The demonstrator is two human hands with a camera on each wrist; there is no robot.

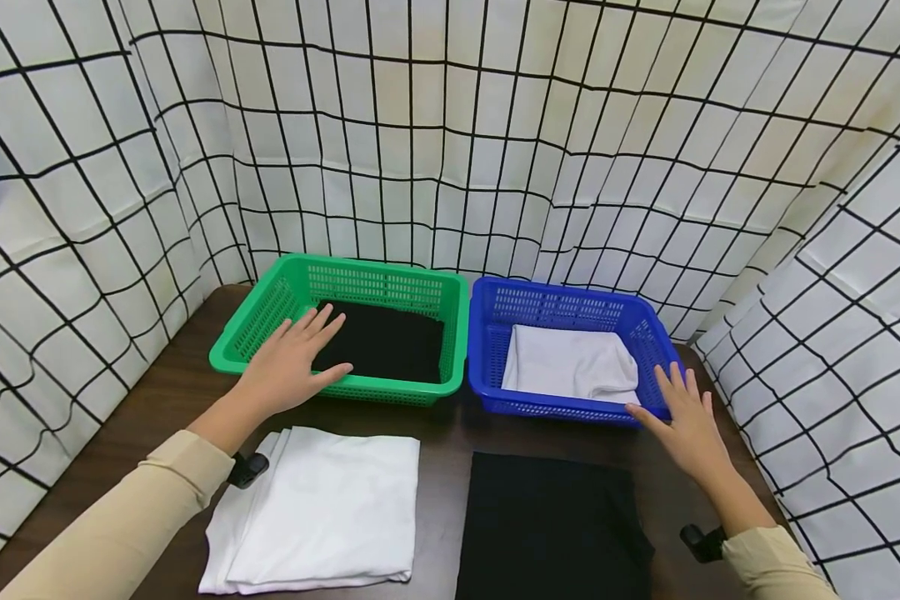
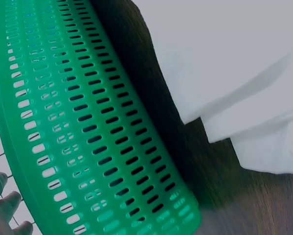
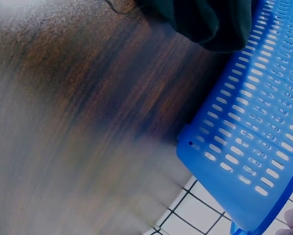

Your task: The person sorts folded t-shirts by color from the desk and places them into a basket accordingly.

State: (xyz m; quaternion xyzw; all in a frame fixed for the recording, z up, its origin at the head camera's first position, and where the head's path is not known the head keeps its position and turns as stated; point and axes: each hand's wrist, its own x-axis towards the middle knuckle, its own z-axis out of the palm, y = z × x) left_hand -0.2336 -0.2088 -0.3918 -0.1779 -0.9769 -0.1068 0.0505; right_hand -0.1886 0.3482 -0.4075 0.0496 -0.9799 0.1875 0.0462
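Note:
In the head view my left hand (image 1: 291, 362) hovers over the front left rim of a green plastic basket (image 1: 378, 390), fingers spread and holding nothing. Folded black cloth (image 1: 390, 342) lies inside that basket. My right hand (image 1: 688, 421) is at the front right corner of a blue plastic basket (image 1: 547, 406), fingers also spread; whether it touches the rim I cannot tell. A folded white cloth (image 1: 566, 362) lies in the blue basket. Nearer to me are a folded white cloth stack (image 1: 330, 508) on the left and a folded black cloth (image 1: 551, 525) on the right.
The baskets stand side by side at the back of a dark wooden table (image 1: 438, 467). White sheeting with a black grid pattern (image 1: 495, 142) rises behind and on both sides, close to the baskets. Each wrist carries a small black camera (image 1: 247, 471).

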